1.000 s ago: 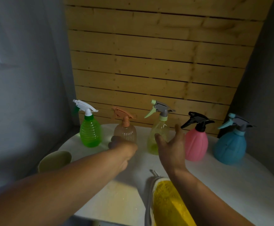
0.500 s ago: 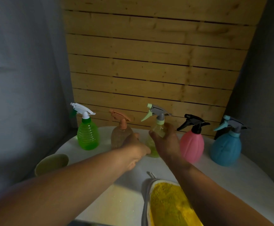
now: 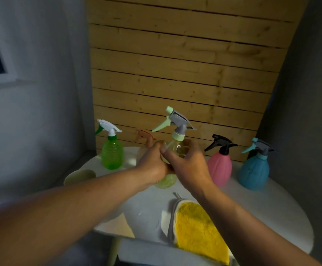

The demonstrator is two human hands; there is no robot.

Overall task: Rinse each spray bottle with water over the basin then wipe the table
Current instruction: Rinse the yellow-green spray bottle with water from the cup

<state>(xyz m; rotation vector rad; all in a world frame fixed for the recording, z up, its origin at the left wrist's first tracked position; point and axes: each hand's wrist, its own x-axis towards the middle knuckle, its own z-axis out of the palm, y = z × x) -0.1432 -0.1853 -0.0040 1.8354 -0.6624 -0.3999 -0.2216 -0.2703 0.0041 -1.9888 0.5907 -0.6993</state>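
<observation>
White table (image 3: 271, 204), hands (image 3: 173, 166) round yellow bottle (image 3: 173, 148)

The scene is dim and slightly grainy, with grey walls falling into deep shade at both sides, while the wooden slat wall (image 3: 179, 73) catches the most light. A soft bright patch lies on the white surface (image 3: 271, 208) near its front left edge. The left forearm (image 3: 50, 217) is blurred, and straight lines bow towards the frame edges.

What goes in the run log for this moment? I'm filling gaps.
step: rinse | held: yellow-green spray bottle | left hand: grips | right hand: grips | cloth: unused
</observation>
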